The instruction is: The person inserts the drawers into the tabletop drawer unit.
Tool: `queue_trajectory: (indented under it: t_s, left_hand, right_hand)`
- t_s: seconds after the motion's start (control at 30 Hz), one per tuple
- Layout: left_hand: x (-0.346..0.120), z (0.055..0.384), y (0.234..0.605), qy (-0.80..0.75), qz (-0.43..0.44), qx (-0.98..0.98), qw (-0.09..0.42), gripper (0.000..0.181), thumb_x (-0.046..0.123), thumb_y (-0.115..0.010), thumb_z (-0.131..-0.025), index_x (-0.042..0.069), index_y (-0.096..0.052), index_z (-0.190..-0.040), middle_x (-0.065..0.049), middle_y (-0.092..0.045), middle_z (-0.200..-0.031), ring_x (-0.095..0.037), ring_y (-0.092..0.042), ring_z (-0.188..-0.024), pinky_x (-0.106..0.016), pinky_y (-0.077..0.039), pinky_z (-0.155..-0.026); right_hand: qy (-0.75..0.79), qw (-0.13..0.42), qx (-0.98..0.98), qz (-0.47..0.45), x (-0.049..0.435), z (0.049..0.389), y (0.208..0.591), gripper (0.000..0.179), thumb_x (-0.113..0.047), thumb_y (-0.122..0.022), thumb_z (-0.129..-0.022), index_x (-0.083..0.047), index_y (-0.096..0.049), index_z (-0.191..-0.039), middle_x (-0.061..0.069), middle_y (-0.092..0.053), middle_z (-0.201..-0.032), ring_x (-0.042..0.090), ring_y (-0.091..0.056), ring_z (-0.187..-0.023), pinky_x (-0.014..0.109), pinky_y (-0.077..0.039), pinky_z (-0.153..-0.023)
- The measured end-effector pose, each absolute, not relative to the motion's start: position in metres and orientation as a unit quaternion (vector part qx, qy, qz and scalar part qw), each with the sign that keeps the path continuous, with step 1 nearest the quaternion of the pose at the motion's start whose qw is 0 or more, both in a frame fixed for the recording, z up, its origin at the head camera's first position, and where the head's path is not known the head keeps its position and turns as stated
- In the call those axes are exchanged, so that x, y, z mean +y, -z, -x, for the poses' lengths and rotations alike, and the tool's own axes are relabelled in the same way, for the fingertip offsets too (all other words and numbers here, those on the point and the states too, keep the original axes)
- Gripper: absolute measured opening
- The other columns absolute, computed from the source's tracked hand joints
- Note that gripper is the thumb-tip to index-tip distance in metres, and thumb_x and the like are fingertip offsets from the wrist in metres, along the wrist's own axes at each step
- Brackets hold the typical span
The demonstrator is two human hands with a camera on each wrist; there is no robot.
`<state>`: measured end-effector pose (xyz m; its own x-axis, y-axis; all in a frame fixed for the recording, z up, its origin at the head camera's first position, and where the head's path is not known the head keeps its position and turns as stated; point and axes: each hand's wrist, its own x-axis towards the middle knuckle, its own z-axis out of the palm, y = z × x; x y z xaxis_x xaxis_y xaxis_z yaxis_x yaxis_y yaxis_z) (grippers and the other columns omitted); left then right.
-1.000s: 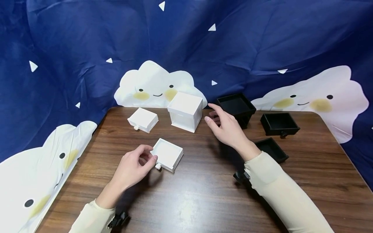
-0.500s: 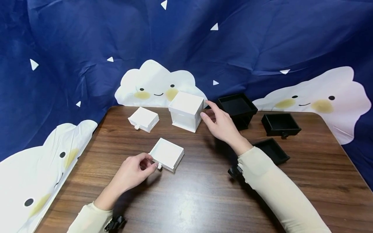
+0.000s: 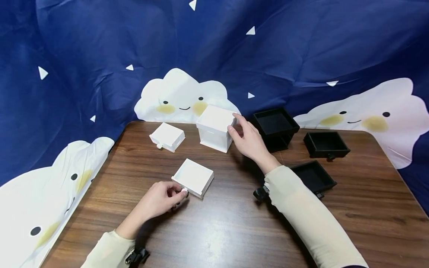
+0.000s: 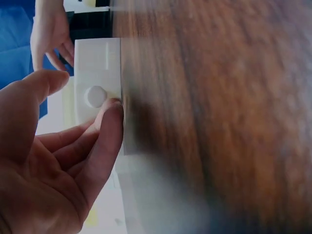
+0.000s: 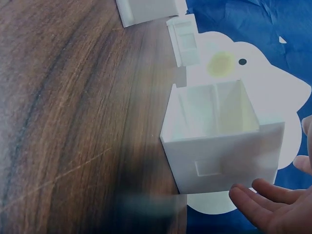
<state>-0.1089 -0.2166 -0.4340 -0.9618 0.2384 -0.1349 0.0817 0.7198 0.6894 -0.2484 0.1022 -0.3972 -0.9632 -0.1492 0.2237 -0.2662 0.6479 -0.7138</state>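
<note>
A small white drawer (image 3: pixel 193 176) with a round knob (image 4: pixel 95 96) lies on the table. My left hand (image 3: pixel 161 199) is at its front; in the left wrist view the fingertips are beside the knob and the thumb stands apart from it. Farther back stands a white box-shaped cabinet (image 3: pixel 216 124), whose hollow front shows in the right wrist view. Against its right side is my right hand (image 3: pixel 249 141), fingers loosely extended, fingertips at the upper edge; whether they touch is hard to tell. A second white drawer (image 3: pixel 167 136) sits to the cabinet's left.
A black cabinet (image 3: pixel 276 124) stands right of the white one, behind my right hand. Two black drawers, one at the back right (image 3: pixel 326 144) and one nearer (image 3: pixel 313 176), lie beyond my right forearm. A blue cloud-patterned cloth (image 3: pixel 214 44) hangs behind the wooden table (image 3: pixel 234 230).
My right hand has moved left, up to the white cabinet's side. My left hand has lowered slightly toward the near drawer's knob. The drawers and cabinets keep their places.
</note>
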Motion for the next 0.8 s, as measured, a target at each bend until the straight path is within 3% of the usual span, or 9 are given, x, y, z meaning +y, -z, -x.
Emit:
queue_trajectory:
  t_s: [0.17, 0.4, 0.63, 0.8]
  left_hand:
    - [-0.215, 0.111, 0.438, -0.404, -0.075, 0.900, 0.146, 0.024, 0.029, -0.074, -0.101, 0.005, -0.079, -0.103, -0.001, -0.066, -0.062, -0.014, -0.065, -0.049, -0.032, -0.058, -0.050]
    - [-0.214, 0.114, 0.442, -0.435, -0.080, 0.879, 0.179, 0.028, 0.029, -0.072, -0.104, 0.002, -0.078, -0.099, -0.003, -0.067, -0.062, -0.014, -0.065, -0.050, -0.034, -0.060, -0.049]
    - [-0.212, 0.118, 0.443, -0.471, -0.066, 0.856, 0.205, 0.030, 0.025, -0.070, -0.105, -0.001, -0.075, -0.091, -0.004, -0.068, -0.064, -0.012, -0.064, -0.051, -0.035, -0.061, -0.050]
    - [-0.212, 0.121, 0.443, -0.501, -0.059, 0.835, 0.220, 0.028, 0.018, -0.068, -0.105, -0.007, -0.075, -0.097, -0.007, -0.070, -0.067, -0.011, -0.063, -0.053, -0.035, -0.062, -0.051]
  right_hand:
    - [-0.393, 0.067, -0.912, -0.102, 0.099, 0.253, 0.399, 0.060, -0.047, -0.053, -0.110, -0.024, -0.042, -0.165, 0.021, -0.063, -0.141, 0.037, -0.061, -0.127, 0.059, -0.053, -0.105]
    - [-0.394, 0.065, -0.913, -0.090, 0.096, 0.258, 0.407, 0.061, -0.048, -0.052, -0.110, -0.025, -0.042, -0.166, 0.021, -0.061, -0.142, 0.039, -0.059, -0.130, 0.060, -0.051, -0.107]
    - [-0.404, 0.064, -0.909, -0.084, 0.094, 0.265, 0.415, 0.060, -0.049, -0.052, -0.111, -0.025, -0.043, -0.165, 0.021, -0.059, -0.138, 0.038, -0.058, -0.123, 0.058, -0.051, -0.102]
    - [-0.427, 0.070, -0.898, -0.080, 0.094, 0.271, 0.419, 0.058, -0.046, -0.053, -0.111, -0.023, -0.045, -0.163, 0.024, -0.058, -0.136, 0.037, -0.060, -0.119, 0.055, -0.052, -0.101]
